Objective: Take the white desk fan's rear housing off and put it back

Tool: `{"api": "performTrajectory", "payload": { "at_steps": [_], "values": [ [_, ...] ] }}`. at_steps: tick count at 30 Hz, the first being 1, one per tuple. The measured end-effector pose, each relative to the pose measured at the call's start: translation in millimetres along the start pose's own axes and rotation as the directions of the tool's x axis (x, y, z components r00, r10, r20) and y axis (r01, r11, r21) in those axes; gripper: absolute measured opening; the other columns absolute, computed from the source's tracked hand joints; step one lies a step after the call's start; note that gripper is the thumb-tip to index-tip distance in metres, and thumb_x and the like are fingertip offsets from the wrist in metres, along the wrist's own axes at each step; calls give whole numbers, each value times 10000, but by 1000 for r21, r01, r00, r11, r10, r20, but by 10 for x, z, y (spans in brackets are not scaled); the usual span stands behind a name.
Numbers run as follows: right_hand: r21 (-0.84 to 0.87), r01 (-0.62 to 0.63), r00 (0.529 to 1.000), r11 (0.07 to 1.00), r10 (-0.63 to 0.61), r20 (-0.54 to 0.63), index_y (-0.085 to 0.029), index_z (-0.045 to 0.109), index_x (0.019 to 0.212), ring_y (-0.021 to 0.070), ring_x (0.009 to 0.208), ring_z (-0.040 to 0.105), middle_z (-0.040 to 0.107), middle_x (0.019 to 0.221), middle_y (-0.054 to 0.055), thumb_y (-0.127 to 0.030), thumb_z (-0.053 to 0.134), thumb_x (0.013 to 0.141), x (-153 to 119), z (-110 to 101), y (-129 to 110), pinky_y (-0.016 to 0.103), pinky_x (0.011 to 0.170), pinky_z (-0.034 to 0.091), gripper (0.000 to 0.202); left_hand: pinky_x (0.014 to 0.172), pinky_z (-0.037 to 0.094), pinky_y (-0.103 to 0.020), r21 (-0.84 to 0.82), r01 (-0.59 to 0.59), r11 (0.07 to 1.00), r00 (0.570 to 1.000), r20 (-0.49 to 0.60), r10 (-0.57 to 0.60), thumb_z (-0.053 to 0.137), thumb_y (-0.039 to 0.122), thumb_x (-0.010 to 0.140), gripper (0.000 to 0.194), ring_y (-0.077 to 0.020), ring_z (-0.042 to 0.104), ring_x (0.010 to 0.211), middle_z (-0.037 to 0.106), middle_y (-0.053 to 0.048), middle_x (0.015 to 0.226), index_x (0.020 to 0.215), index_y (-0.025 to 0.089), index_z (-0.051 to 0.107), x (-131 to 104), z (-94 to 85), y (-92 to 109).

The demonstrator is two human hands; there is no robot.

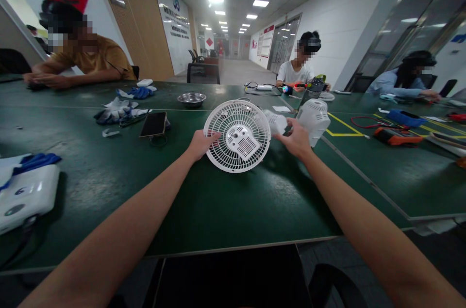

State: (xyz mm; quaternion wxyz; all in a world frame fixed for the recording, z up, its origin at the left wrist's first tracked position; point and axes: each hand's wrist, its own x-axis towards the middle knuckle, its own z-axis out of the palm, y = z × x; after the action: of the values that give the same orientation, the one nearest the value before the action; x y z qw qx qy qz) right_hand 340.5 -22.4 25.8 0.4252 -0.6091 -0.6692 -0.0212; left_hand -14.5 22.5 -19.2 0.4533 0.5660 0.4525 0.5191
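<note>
Above near part of green desk (225, 211), left hand (204, 145) closed on left rim of round white fan grille (251, 145), vented plate facing camera. Right hand (298, 139) closed on blurred white part (275, 122), just beside grille's right edge. White vented housing (316, 118) just beyond right hand; whether joined to blurred part, cannot tell. Left of grille: metal bowl (191, 100), dark phone (154, 124), gloves (115, 111). Far right: orange-black meter (396, 137). Across desk: three seated people.
</note>
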Motion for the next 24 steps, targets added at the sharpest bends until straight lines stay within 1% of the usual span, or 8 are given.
{"api": "performTrajectory", "payload": {
  "at_steps": [7, 12, 15, 17, 19, 20, 22, 24],
  "values": [
    [-189, -61, 973, 980, 101, 208, -147, 573, 1213, 317, 973, 675, 709, 1093, 160, -644, 693, 773, -29, 128, 78, 440, 880, 518, 675, 721, 599, -387, -10, 33, 999, 999, 7, -33, 820, 332, 755, 273, -220, 726, 735, 763, -104, 850, 914, 124, 741, 15, -7, -13],
    [-413, 27, 883, 910, 172, 438, -111, 635, 1078, 359, 977, 671, 698, 1102, 235, -750, 633, 764, -29, 98, 92, 425, 811, 516, 712, 708, 592, -370, -22, 21, 1000, 1000, -9, -21, 837, 341, 727, 297, -203, 708, 695, 749, -82, 792, 887, 112, 734, 20, 5, -16],
    [-395, 52, 883, 917, 143, 448, -121, 673, 1011, 347, 947, 671, 712, 1056, 223, -759, 602, 782, -18, 67, 74, 421, 808, 509, 681, 699, 588, -364, -20, 20, 1000, 1000, 0, -20, 829, 336, 735, 290, -201, 703, 692, 744, -80, 779, 888, 110, 732, 6, 13, 1],
    [-304, 30, 940, 952, 77, 333, -150, 693, 967, 314, 916, 671, 724, 996, 173, -684, 541, 866, 2, 8, 54, 417, 832, 501, 565, 697, 587, -363, -15, 23, 1000, 1000, 0, -23, 825, 335, 741, 294, -201, 702, 690, 743, -82, 776, 899, 106, 731, -9, 14, 21],
    [-201, 4, 998, 980, 10, 67, -173, 692, 958, 281, 908, 660, 714, 959, 126, -565, 506, 921, 33, -87, 45, 415, 871, 492, 435, 701, 589, -370, -11, 21, 1000, 1000, 1, -21, 824, 342, 744, 312, -205, 703, 696, 746, -91, 793, 917, 100, 729, -25, 13, 40],
    [-169, -7, 995, 986, -11, -103, -175, 682, 980, 279, 934, 648, 700, 982, 117, -511, 524, 914, 53, -143, 52, 422, 893, 487, 377, 706, 592, -377, -12, 21, 1000, 1000, 7, -21, 823, 347, 748, 323, -209, 707, 705, 749, -97, 811, 931, 98, 728, -32, 12, 48],
    [-151, -38, 908, 988, -29, -417, -169, 640, 1081, 304, 1058, 601, 655, 1103, 129, -437, 610, 846, 99, -250, 99, 453, 948, 469, 359, 721, 597, -388, -19, 28, 999, 999, 24, -28, 820, 350, 756, 336, -218, 716, 732, 756, -109, 852, 958, 98, 726, -42, 9, 63],
    [-140, -103, 809, 985, 1, -588, -163, 566, 1211, 338, 1195, 525, 585, 1243, 153, -394, 701, 752, 145, -322, 196, 495, 1014, 431, 532, 732, 598, -390, -19, 36, 999, 999, 22, -35, 818, 337, 761, 323, -219, 720, 740, 756, -112, 855, 956, 98, 724, -49, 10, 79]
  ]
}}
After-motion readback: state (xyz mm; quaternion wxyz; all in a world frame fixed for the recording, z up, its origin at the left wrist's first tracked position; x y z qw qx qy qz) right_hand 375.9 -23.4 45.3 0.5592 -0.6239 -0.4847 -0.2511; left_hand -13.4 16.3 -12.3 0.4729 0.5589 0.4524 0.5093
